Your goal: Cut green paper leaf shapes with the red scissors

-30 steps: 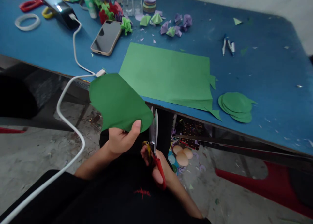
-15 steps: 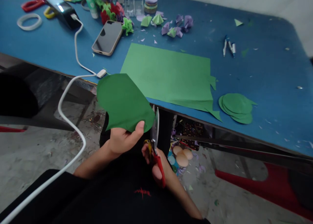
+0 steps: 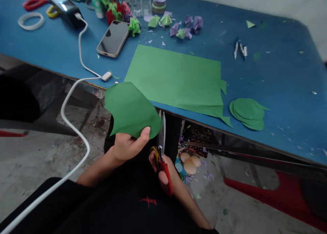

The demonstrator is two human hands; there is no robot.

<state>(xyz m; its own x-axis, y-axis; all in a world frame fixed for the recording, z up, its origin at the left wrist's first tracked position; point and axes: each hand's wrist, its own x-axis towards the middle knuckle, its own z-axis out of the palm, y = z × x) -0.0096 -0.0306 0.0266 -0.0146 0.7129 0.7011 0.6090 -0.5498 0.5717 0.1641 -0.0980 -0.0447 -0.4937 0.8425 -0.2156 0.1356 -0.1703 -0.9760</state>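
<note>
My left hand (image 3: 130, 145) pinches a piece of green paper (image 3: 131, 107) by its lower edge, thumb on top. The piece has a curved outline and hangs over my lap just off the table's front edge. In my right hand (image 3: 165, 172) is a pair of scissors (image 3: 161, 142) with one red and one yellow handle. Their blades point away from me, slightly parted, right beside the paper's right edge. On the table lie a large green sheet (image 3: 176, 78) with a ragged right side and, further right, a stack of green paper circles (image 3: 247, 111).
A white cable (image 3: 76, 128) runs from a power bank (image 3: 66, 12) over the table edge toward me. A phone (image 3: 113, 39), a tape ring (image 3: 31, 21), crumpled paper flowers (image 3: 116, 10) and a compass (image 3: 240, 49) sit on the blue table (image 3: 281, 90).
The far edge of the green paper in my left hand has dipped toward me. Both hands and the scissors stay nearly where they were; the view has shifted slightly.
</note>
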